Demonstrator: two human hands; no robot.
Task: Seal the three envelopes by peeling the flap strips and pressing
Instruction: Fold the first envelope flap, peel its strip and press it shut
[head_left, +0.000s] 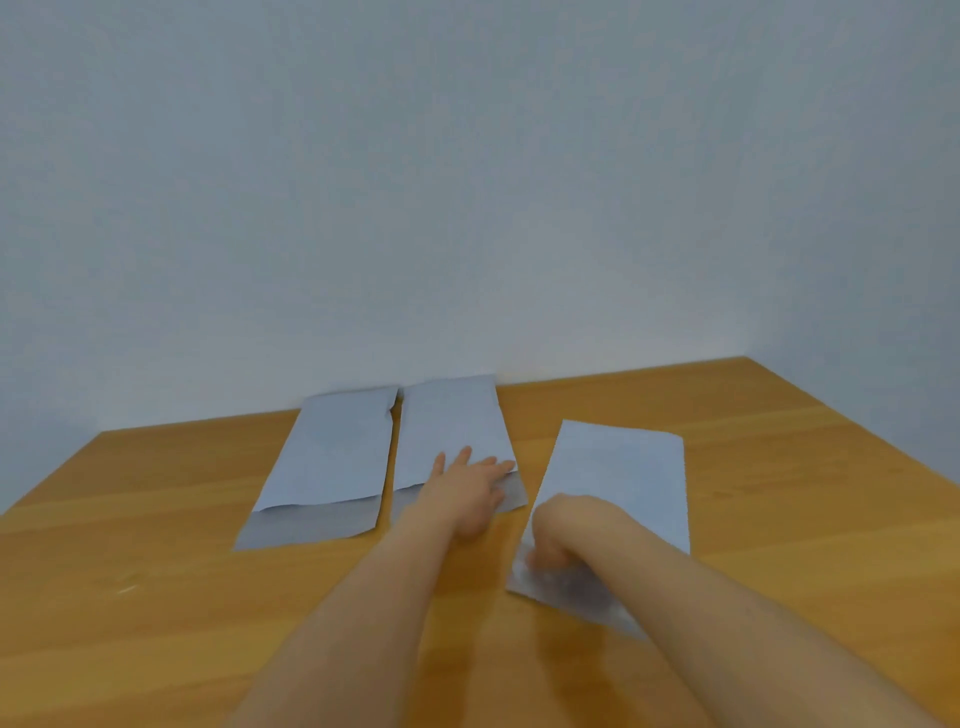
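Wooden table (156, 519), three envelopes (332, 457), two hands (467, 493).

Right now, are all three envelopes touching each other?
No, the right envelope lies apart from the middle envelope, with bare table between them.

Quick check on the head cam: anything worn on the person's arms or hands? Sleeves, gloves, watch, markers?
Nothing visible. Both forearms are bare up to the bottom frame edge, with no sleeve in view. The left hand and right hand have no gloves, rings, watch, bands or tracking markers that show.

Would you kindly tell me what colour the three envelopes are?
The envelopes are plain white, seen in the head view.
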